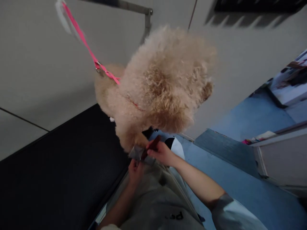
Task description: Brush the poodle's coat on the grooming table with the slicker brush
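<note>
A fluffy, curly-coated tan dog (165, 76) stands at the edge of a black table (59, 172), its head turned to the right. In my right hand (163, 154) is a slicker brush (153, 145) with a reddish-brown handle. Its grey head lies against the lower part of the dog's front leg (129, 139). My left hand (135, 171) is just below the brush head, fingers curled closed near the end of that leg. Whatever sits between those fingers is hidden, and the paw does not show clearly. A pink leash (81, 35) runs up from the dog's neck.
A metal arm (134, 7) crosses above the dog along the grey wall (48, 57). At the upper right hangs a black rack (259, 5). My grey apron (158, 198) touches the table's side. Blue floor (216, 172) and a low step (225, 151) lie to the right.
</note>
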Available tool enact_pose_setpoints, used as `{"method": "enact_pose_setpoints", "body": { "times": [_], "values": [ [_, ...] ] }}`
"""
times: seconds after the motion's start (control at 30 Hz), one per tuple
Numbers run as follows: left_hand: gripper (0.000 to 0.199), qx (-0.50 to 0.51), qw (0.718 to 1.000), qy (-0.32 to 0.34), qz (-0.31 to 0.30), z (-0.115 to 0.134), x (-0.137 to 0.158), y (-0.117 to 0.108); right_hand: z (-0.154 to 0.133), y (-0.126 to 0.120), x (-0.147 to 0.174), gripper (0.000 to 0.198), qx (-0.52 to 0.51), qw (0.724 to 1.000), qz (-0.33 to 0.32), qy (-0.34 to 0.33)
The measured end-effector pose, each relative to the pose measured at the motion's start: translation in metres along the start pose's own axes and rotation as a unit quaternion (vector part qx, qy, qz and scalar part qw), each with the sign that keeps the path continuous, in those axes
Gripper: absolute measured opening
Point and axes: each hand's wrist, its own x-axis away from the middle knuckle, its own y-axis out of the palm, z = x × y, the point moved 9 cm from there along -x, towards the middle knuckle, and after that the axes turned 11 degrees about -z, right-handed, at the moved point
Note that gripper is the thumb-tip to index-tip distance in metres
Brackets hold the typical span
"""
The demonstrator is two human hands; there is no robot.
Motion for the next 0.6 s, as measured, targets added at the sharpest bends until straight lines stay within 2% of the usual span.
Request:
{"method": "enact_pose_setpoints", "body": {
  "times": [0.03,0.13,0.17,0.27,0.33,0.43,0.5,0.53,0.6],
  "values": [
    [0.03,-0.009,1.0,0.001,-0.002,0.003,0.001,0.0,0.004,-0.002,-0.003,0.032,-0.002,1.0,0.004,-0.003],
    [0.031,-0.044,0.999,0.007,-0.015,0.011,0.002,0.002,0.007,-0.018,-0.002,0.029,0.018,0.995,0.088,-0.032],
    [0.031,-0.05,0.999,0.009,-0.017,0.012,0.002,0.002,0.007,-0.018,0.0,0.026,0.021,0.994,0.098,-0.037],
    [0.036,-0.046,0.999,0.009,-0.007,0.006,0.002,-0.001,0.008,-0.002,0.001,0.02,-0.002,0.999,0.037,-0.035],
    [0.038,-0.041,0.999,0.007,-0.004,-0.004,0.003,-0.004,0.005,-0.006,-0.002,0.018,-0.026,0.998,0.037,-0.04],
    [0.042,-0.032,0.999,-0.002,-0.003,-0.018,0.006,-0.008,0.0,-0.047,0.0,0.024,-0.051,0.982,0.17,-0.065],
    [0.045,-0.037,0.999,-0.012,0.007,-0.026,0.01,-0.01,-0.002,-0.061,0.003,0.029,-0.065,0.97,0.22,-0.079],
    [0.045,-0.041,0.999,-0.018,0.013,-0.029,0.012,-0.012,-0.002,-0.057,0.002,0.031,-0.072,0.973,0.204,-0.084],
    [0.043,-0.057,0.998,-0.027,0.016,-0.035,0.015,-0.013,0.001,-0.032,-0.006,0.035,-0.085,0.988,0.101,-0.077]
  ]
}}
